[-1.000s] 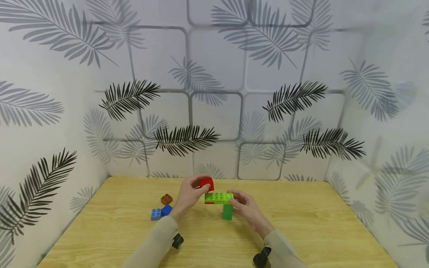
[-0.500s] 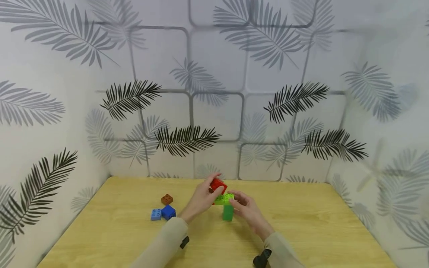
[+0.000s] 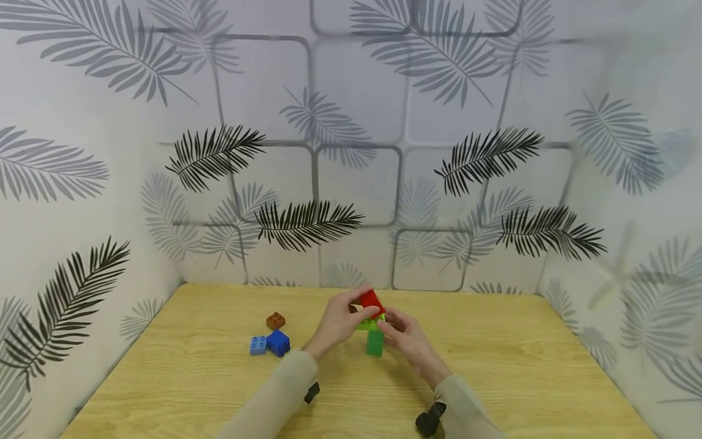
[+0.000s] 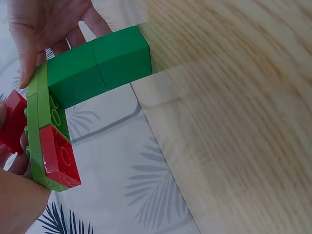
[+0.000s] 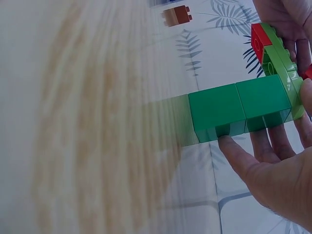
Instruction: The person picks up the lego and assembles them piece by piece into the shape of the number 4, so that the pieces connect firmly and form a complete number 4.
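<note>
In the head view my left hand (image 3: 336, 324) grips a red toy brick (image 3: 372, 303) at the top of a built piece. The piece has two green bricks (image 4: 100, 66) stacked as an upright column, with light-green bricks (image 4: 35, 129) laid across its top and jutting out to the left. Under the jutting end a second red brick (image 4: 61, 158) is attached. My right hand (image 3: 414, 347) steadies the piece, thumb on the light-green end and fingers along the green column (image 5: 239, 105). The left fingers partly hide the light-green studs.
Left of the hands, a brown brick (image 3: 276, 321), a dark-blue brick (image 3: 278, 343) and a light-blue brick (image 3: 258, 345) lie close together on the wooden table (image 3: 181, 378). A leaf-patterned wall covering (image 3: 351, 183) stands at the table's back edge.
My left hand has carried the red brick rightward along the light-green bricks, from their left end to above the column. The right hand stays at the piece.
</note>
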`<state>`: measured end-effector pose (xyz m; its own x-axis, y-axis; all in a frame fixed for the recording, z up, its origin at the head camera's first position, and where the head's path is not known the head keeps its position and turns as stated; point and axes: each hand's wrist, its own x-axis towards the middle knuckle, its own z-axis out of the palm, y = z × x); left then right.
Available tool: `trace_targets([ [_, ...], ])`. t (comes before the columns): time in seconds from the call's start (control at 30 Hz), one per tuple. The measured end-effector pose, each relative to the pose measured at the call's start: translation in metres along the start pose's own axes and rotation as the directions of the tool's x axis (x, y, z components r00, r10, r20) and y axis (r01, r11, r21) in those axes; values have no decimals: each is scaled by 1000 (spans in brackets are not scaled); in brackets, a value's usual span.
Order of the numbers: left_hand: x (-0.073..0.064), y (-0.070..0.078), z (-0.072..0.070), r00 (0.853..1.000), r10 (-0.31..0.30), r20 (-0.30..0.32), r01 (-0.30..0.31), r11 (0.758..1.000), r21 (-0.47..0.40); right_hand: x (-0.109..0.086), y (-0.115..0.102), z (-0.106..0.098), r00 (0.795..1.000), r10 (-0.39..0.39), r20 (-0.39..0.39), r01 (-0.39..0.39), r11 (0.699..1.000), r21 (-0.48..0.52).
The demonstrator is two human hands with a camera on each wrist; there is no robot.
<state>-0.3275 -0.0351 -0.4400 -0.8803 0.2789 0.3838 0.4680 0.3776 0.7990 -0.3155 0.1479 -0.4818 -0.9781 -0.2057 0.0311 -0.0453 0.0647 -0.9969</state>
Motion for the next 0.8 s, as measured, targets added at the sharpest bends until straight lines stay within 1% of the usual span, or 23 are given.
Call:
trace_targets([
  [0.03,0,0,0,1000,-2,6,2,1000,8,0,0,0,1000,0,3,0,1000,0],
  [0.17,-1,0,0,999,23,42,-25,999,47,1,0,-1,1000,-12,25,12,1000,2],
  [0.23,-1,0,-1,997,44,70,-48,997,58,1,1,-2,999,-19,32,19,1000,1],
  [0.3,-1,1,-2,993,52,104,-58,997,55,1,2,-2,999,-20,37,19,1000,6],
  [0.43,1,1,-8,981,64,185,-76,996,56,2,2,-4,998,-25,56,24,1000,16],
  [0.57,2,0,-13,965,79,252,-101,992,78,2,3,-8,994,-29,103,27,999,17],
  [0.7,2,2,-15,955,92,282,-128,986,111,3,4,-12,988,-30,152,25,999,29],
  [0.8,4,7,-16,947,100,305,-156,973,167,5,4,-16,985,-30,171,26,999,22],
])
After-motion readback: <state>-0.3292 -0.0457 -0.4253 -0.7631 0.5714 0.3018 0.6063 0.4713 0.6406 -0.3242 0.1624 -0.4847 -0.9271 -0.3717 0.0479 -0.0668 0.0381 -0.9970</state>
